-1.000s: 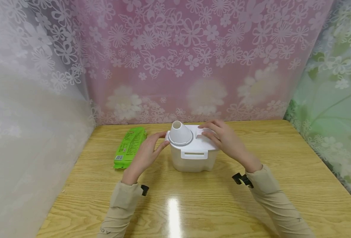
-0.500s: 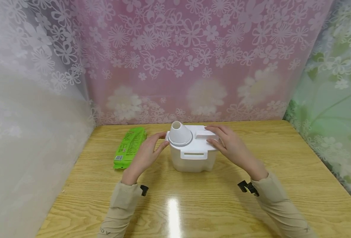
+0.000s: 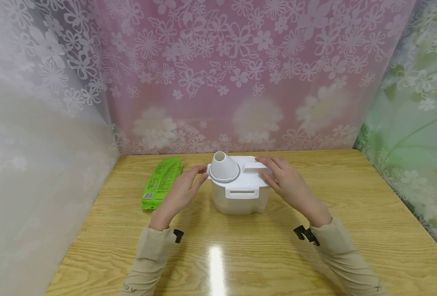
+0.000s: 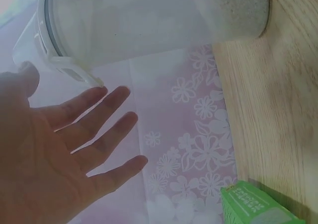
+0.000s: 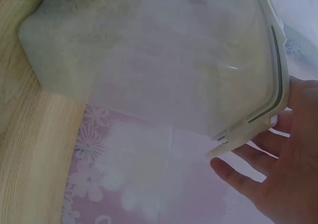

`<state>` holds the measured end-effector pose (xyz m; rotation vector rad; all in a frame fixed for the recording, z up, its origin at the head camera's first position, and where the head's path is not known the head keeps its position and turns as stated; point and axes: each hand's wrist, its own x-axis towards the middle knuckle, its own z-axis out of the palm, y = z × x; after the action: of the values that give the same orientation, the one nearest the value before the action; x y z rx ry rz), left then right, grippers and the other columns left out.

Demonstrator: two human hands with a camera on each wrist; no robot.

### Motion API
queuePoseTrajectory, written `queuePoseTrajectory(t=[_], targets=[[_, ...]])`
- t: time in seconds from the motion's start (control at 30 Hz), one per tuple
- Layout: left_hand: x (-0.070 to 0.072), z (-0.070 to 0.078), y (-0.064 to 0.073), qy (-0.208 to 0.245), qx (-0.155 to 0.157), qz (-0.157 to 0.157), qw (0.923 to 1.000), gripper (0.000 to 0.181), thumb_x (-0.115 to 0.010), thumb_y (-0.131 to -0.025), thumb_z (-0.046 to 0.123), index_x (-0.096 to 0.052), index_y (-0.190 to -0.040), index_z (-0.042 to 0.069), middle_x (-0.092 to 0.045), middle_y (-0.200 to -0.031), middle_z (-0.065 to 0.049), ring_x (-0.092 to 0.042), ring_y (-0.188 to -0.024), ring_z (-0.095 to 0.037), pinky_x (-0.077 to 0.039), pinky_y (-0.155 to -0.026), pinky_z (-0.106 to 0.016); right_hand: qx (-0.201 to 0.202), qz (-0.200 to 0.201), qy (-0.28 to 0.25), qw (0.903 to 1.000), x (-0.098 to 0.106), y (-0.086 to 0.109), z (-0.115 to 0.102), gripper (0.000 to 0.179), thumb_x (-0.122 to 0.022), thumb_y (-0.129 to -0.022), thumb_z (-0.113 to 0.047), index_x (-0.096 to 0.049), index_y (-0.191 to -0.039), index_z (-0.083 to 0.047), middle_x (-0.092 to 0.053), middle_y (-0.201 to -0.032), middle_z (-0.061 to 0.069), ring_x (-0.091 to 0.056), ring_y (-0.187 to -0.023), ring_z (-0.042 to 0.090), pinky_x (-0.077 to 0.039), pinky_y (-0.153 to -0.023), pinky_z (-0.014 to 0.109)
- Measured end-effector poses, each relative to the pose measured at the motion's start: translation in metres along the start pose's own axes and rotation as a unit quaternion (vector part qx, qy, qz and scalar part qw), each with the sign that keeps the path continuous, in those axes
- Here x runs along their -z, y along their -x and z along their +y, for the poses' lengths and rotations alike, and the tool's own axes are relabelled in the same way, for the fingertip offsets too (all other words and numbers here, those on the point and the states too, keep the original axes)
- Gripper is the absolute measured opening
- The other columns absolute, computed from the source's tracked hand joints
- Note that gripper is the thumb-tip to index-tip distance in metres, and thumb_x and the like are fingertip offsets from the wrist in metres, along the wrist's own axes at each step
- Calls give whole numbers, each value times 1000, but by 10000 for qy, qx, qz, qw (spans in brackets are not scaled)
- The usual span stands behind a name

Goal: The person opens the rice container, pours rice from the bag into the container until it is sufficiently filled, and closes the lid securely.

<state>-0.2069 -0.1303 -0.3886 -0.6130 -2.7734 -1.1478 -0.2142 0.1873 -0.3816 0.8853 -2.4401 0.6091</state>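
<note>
A semi-clear storage container (image 3: 236, 203) with pale grains (image 4: 243, 5) at its bottom stands upright on the table. Its white lid (image 3: 242, 176) carries a white cone-shaped piece (image 3: 223, 167) with a hole at its tip, and a raised white bar (image 3: 253, 166). My left hand (image 3: 181, 187) is at the lid's left end; in the left wrist view its fingers are straight and spread, one fingertip at the side latch (image 4: 77, 70). My right hand (image 3: 292, 185) rests on the lid's right end, fingers extended, fingertips near another latch (image 5: 238, 139). The front latch (image 3: 242, 193) hangs angled outward.
A green printed packet (image 3: 163, 183) lies on the wooden table (image 3: 240, 255) to the left of the container, close to my left hand. Flowered curtains (image 3: 236, 82) enclose the table at the back and both sides.
My right hand has slid right along the lid, uncovering the raised bar, then stayed about there. My left hand has drawn slightly left from the lid's edge.
</note>
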Motion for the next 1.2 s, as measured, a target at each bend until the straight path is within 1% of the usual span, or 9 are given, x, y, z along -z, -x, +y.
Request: queuePoseTrajectory(t=[0.13, 0.27, 0.37, 0.47, 0.57, 0.8, 0.93, 1.07, 1.2], targets=[[-1, 0, 0, -51, 40, 252, 9997, 51, -42, -110, 40, -54, -143, 3, -58, -143, -15, -51, -135, -34, -40, -111, -54, 264, 298, 283, 9988, -3, 1, -3, 47, -69, -97, -16, -56, -142, -6, -61, -130, 17, -60, -117, 39, -50, -96, 56], [-2, 3, 1, -383, 110, 628, 9972, 52, -46, -107, 46, -58, -134, 3, -62, -134, -15, -58, -125, -35, -47, -104, -51, 567, 568, 571, 9951, -7, -1, -10, 50, -56, -105, -37, -55, -143, -5, -60, -136, 15, -62, -115, 40, -49, -95, 57], [-3, 7, 3, -866, 68, 898, 9922, 45, -53, -103, 50, -61, -112, 7, -66, -111, -11, -64, -99, -28, -53, -85, -43, 732, 649, 762, 9923, -11, -5, -15, 60, -41, -108, -50, -55, -142, -4, -59, -138, 15, -60, -119, 39, -48, -97, 57], [-4, 11, 5, -1361, -36, 1046, 9851, 42, -58, -99, 54, -56, -93, 12, -59, -88, -5, -54, -74, -20, -47, -64, -33, 848, 603, 889, 9906, -14, -7, -19, 63, -35, -109, -51, -56, -141, -1, -58, -140, 16, -56, -127, 36, -46, -102, 55], [-7, 14, 6, -1701, -157, 1075, 9794, 46, -58, -97, 58, -55, -85, 14, -52, -79, 0, -47, -64, -14, -40, -55, -28, 890, 545, 965, 9898, -16, -8, -22, 57, -36, -110, -45, -55, -141, 0, -59, -139, 17, -55, -129, 36, -45, -105, 54], [-16, 16, 5, -2167, -249, 1108, 9696, 59, -54, -92, 71, -54, -82, 13, -49, -69, 4, -45, -55, -12, -36, -49, -27, 853, 530, 1070, 9892, -20, -8, -25, 50, -38, -111, -36, -53, -143, -1, -60, -137, 19, -55, -130, 36, -43, -109, 53], [-19, 18, 4, -2325, -52, 1054, 9669, 56, -57, -91, 69, -52, -82, 15, -49, -66, 4, -44, -52, -12, -34, -46, -27, 891, 628, 1125, 9877, -22, -7, -24, 51, -35, -111, -36, -54, -142, 0, -61, -136, 19, -56, -129, 35, -44, -107, 55], [-22, 20, 4, -2311, 225, 968, 9678, 58, -53, -93, 70, -57, -86, 12, -49, -63, 3, -45, -50, -13, -33, -44, -28, 920, 735, 1156, 9863, -25, -8, -24, 51, -31, -112, -35, -55, -140, 0, -62, -135, 19, -57, -127, 35, -46, -103, 56], [-26, 21, 3, -2380, 332, 979, 9657, 60, -49, -94, 71, -57, -87, 12, -49, -62, 2, -46, -50, -14, -33, -43, -29, 886, 775, 1193, 9858, -26, -7, -24, 53, -28, -112, -36, -56, -139, 0, -62, -135, 19, -57, -128, 35, -46, -103, 55]])
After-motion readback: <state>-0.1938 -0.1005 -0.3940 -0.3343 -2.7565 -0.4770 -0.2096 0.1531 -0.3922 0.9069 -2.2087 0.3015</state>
